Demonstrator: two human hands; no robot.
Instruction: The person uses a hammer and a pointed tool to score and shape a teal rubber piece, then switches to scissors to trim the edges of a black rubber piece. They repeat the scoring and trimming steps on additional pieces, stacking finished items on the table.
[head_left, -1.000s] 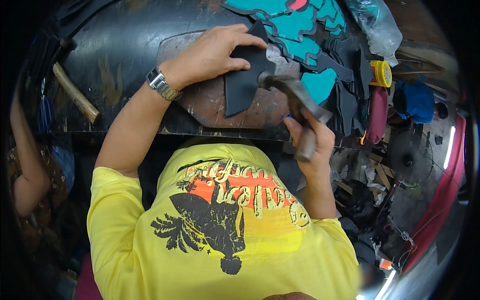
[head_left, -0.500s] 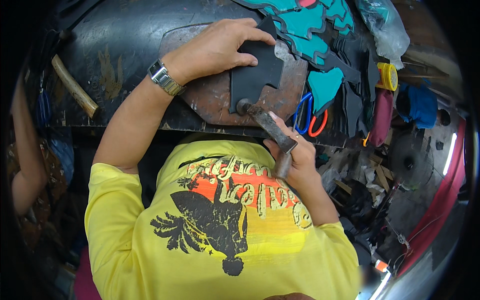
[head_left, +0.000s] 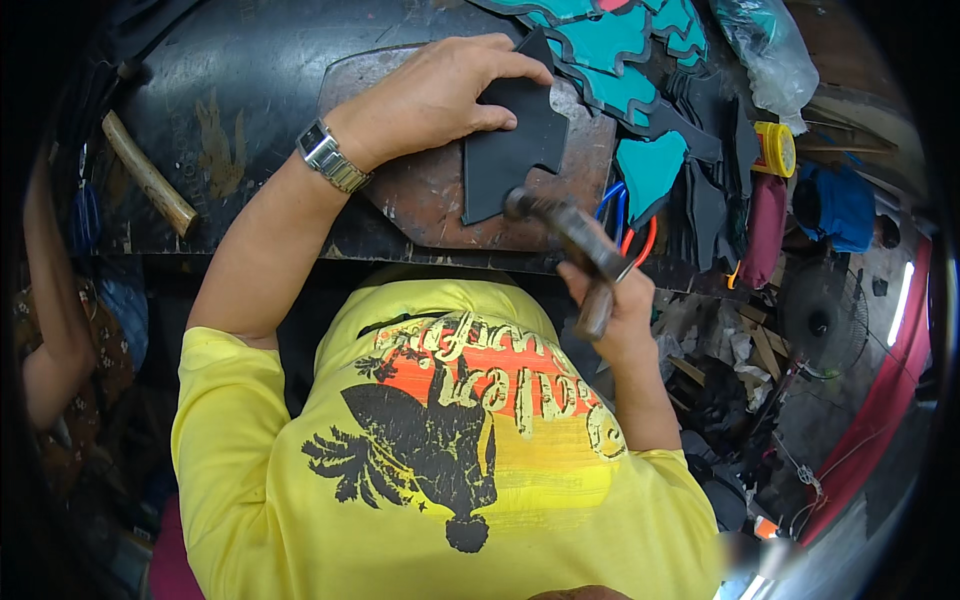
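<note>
With my left hand (head_left: 430, 95) I press down a flat black cut piece (head_left: 512, 150), which looks like leather or thin sheet. Its thumb and index finger lie spread on top. Underneath is a worn reddish-brown board (head_left: 410, 205) on the dark table. My right hand (head_left: 630, 310) is closed round a hammer (head_left: 575, 238) near the table's front edge. The hammer's round face is close to the piece's lower right corner; whether it touches cannot be told. Scissors with blue and red handles (head_left: 640, 240) lie just beyond the hammer, partly hidden.
Teal pieces with dark edges (head_left: 605, 50) are heaped at the far right, beside stacked black pieces (head_left: 705, 190). A yellow-ended container (head_left: 773, 150) and a clear plastic bag (head_left: 765, 60) are farther right. A curved wooden stick (head_left: 150, 175) lies left. Another person's arm (head_left: 55, 300) shows at the left.
The hammer has lifted off the black piece's lower corner and moved to the right with my right hand. My left hand stays in place on the piece.
</note>
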